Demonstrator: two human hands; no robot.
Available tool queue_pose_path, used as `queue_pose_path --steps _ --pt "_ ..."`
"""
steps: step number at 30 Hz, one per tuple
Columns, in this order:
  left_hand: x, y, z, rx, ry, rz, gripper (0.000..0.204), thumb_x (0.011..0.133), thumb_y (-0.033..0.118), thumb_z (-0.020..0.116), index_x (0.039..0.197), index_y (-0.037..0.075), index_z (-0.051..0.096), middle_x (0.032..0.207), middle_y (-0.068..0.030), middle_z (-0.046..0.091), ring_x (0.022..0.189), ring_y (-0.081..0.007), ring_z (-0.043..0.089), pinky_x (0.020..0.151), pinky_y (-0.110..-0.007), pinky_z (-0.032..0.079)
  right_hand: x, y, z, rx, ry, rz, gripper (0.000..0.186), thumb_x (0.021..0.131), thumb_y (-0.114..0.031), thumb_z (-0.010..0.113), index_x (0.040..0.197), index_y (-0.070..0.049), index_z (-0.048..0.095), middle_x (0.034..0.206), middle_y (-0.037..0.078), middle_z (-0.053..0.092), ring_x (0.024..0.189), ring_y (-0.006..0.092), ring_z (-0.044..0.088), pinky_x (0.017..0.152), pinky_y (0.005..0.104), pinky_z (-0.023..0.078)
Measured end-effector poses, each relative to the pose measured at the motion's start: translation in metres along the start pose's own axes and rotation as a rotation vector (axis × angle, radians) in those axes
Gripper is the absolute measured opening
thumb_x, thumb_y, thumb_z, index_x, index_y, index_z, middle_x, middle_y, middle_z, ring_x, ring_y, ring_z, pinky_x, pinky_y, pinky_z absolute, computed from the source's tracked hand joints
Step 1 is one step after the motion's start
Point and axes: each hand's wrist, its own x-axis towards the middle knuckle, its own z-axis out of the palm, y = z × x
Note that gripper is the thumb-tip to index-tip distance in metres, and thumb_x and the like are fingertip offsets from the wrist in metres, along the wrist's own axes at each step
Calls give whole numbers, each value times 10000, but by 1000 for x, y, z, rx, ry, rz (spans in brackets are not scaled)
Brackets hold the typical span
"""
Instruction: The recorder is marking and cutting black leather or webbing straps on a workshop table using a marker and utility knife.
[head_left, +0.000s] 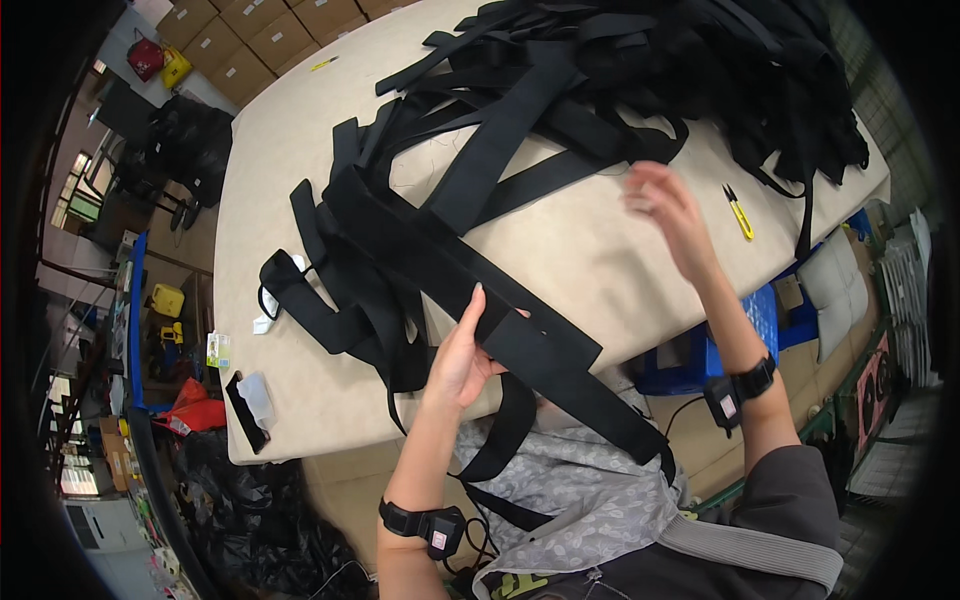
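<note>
My left hand (468, 350) is closed round wide black webbing straps (520, 345), its thumb on top and fingers beneath. The held straps cross over the table's front edge, and one end hangs down over my lap. My right hand (665, 215) is raised above the table, apart from the straps. Its fingers are loosely bent and a little blurred, and I see nothing plainly held in them. More black straps (350, 320) lie looped to the left of my left hand. Right of my right hand lies a pair of yellow thread snips (739, 214).
A large heap of black straps (640, 60) covers the far side of the cream-covered table (290, 400). A dark phone-like slab (245, 412) lies at the near left corner. Blue plastic stools (745, 320) stand under the right edge, and cardboard boxes (250, 45) are stacked behind.
</note>
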Motion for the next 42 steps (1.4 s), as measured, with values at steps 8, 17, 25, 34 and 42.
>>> queue_pose_path --steps 8,17,25,34,42 --pt "21 -8 21 75 -120 -16 390 945 407 453 1085 62 567 986 -59 629 881 -146 624 720 -319 519 -44 -7 72 -674 -641 -177 741 707 -382 749 1330 -111 453 1427 155 251 1296 352 267 1024 425 331" --pt "26 -7 14 -78 45 47 405 937 451 446 1049 80 563 960 -36 605 912 -126 584 726 -324 483 -39 15 107 -634 -504 -381 330 753 -222 710 1038 -68 652 1160 89 603 1264 270 412 1041 441 310" --pt "95 100 -58 -331 200 289 515 992 314 302 944 -159 499 922 -291 591 885 -380 619 819 -441 534 -126 -12 98 -411 -687 -432 156 752 -87 687 891 -18 668 931 67 674 945 212 633 941 389 457" --pt "133 158 -121 -188 349 510 585 998 341 240 970 -192 478 969 -330 568 919 -419 599 837 -468 526 -219 -48 -29 -513 -570 340 120 785 -127 661 824 -17 689 869 75 691 888 215 647 937 396 418" --pt "134 166 -116 -303 361 648 558 994 341 271 1150 -185 375 1046 -344 549 1008 -433 562 908 -471 489 -211 -90 -81 -329 -408 596 147 770 -132 657 798 9 688 828 110 694 861 234 651 937 378 382"
